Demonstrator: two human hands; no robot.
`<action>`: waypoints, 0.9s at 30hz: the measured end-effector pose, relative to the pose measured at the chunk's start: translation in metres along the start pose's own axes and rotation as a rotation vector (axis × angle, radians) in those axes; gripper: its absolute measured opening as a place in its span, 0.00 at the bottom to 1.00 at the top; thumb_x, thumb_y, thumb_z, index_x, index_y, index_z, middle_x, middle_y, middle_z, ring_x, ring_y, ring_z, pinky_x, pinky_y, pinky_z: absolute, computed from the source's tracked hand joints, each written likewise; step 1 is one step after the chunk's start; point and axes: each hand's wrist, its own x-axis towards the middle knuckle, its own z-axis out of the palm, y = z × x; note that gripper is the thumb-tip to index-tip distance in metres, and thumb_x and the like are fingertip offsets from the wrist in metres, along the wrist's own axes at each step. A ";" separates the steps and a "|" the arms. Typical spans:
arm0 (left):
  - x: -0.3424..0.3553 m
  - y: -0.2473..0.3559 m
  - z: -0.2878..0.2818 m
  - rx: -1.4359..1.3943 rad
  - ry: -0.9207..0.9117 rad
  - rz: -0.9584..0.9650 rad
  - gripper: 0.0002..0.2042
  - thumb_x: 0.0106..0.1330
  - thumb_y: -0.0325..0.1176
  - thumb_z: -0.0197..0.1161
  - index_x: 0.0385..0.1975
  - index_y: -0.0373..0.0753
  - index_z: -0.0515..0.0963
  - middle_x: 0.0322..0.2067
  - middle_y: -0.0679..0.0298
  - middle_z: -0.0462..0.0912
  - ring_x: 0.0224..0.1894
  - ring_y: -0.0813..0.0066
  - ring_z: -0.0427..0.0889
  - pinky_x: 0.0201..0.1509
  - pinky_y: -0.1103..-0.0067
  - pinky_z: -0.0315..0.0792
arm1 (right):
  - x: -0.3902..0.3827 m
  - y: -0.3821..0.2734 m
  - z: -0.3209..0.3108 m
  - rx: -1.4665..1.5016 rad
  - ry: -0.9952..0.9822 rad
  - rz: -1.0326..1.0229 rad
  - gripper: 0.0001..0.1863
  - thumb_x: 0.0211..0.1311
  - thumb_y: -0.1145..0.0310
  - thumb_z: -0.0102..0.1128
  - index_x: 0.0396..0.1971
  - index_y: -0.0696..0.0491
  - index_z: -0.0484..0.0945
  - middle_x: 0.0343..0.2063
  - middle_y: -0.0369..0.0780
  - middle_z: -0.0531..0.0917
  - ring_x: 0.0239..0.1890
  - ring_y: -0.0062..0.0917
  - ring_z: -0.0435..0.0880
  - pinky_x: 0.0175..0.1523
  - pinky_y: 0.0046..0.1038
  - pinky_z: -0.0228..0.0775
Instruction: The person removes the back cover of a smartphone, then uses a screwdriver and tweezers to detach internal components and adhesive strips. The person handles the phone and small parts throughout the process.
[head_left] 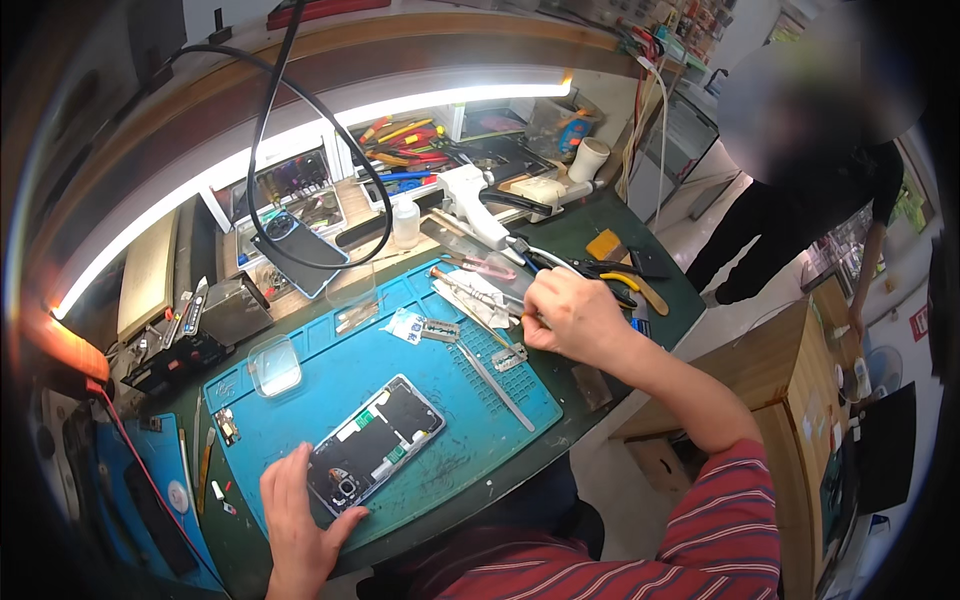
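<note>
The counter (600,235) carries a blue work mat (330,385). On it the opened phone (375,442) lies just right of the left hand (297,510), whose grip is spread flat against the phone's lower left edge. Well up and right, the right hand (572,312) is pinched narrowly over a row of small tools (470,295); what it holds cannot be told. Bare mat lies between the hands.
</note>
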 end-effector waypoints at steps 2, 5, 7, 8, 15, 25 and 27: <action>-0.004 0.000 -0.005 0.007 0.003 0.014 0.50 0.45 0.37 0.85 0.70 0.27 0.67 0.63 0.46 0.76 0.63 0.43 0.72 0.69 0.58 0.68 | 0.007 0.000 0.004 0.068 0.085 0.023 0.07 0.60 0.68 0.69 0.31 0.50 0.78 0.28 0.40 0.84 0.32 0.38 0.87 0.36 0.37 0.80; 0.002 0.001 -0.007 -0.007 -0.013 0.026 0.49 0.48 0.37 0.85 0.71 0.28 0.66 0.63 0.46 0.75 0.63 0.43 0.73 0.69 0.58 0.69 | 0.004 0.000 -0.012 0.578 0.099 0.543 0.10 0.72 0.72 0.61 0.50 0.52 0.77 0.28 0.39 0.87 0.30 0.20 0.86 0.36 0.26 0.79; 0.009 0.005 -0.011 -0.027 -0.059 0.027 0.49 0.48 0.36 0.85 0.72 0.29 0.66 0.64 0.47 0.75 0.63 0.45 0.73 0.69 0.59 0.69 | -0.011 0.023 -0.010 0.963 0.156 0.625 0.23 0.75 0.76 0.57 0.66 0.54 0.66 0.42 0.47 0.88 0.36 0.19 0.86 0.37 0.21 0.79; 0.012 0.008 -0.016 -0.037 -0.078 0.023 0.49 0.48 0.36 0.85 0.72 0.30 0.65 0.64 0.48 0.74 0.63 0.46 0.73 0.69 0.60 0.70 | -0.012 0.023 -0.013 1.051 0.167 0.739 0.23 0.76 0.74 0.57 0.67 0.54 0.66 0.45 0.47 0.87 0.35 0.20 0.87 0.34 0.18 0.77; 0.010 -0.001 -0.026 -0.065 -0.080 0.052 0.48 0.48 0.33 0.84 0.72 0.33 0.67 0.60 0.51 0.77 0.60 0.49 0.76 0.66 0.63 0.74 | -0.011 0.036 -0.025 1.425 0.216 0.962 0.20 0.80 0.72 0.52 0.66 0.57 0.75 0.48 0.37 0.86 0.42 0.19 0.87 0.41 0.17 0.81; 0.008 -0.012 -0.023 -0.121 -0.002 0.100 0.48 0.43 0.33 0.85 0.70 0.33 0.70 0.54 0.52 0.80 0.55 0.51 0.79 0.62 0.62 0.76 | -0.030 -0.086 -0.011 0.811 -0.113 -0.130 0.14 0.77 0.65 0.55 0.52 0.57 0.82 0.41 0.43 0.92 0.42 0.29 0.91 0.50 0.30 0.82; 0.010 -0.012 -0.023 -0.100 -0.024 0.101 0.48 0.43 0.34 0.85 0.70 0.33 0.70 0.55 0.52 0.81 0.55 0.51 0.79 0.62 0.62 0.76 | -0.026 -0.113 0.004 0.794 -0.071 -0.393 0.14 0.70 0.64 0.69 0.49 0.56 0.87 0.37 0.40 0.92 0.35 0.32 0.92 0.39 0.29 0.83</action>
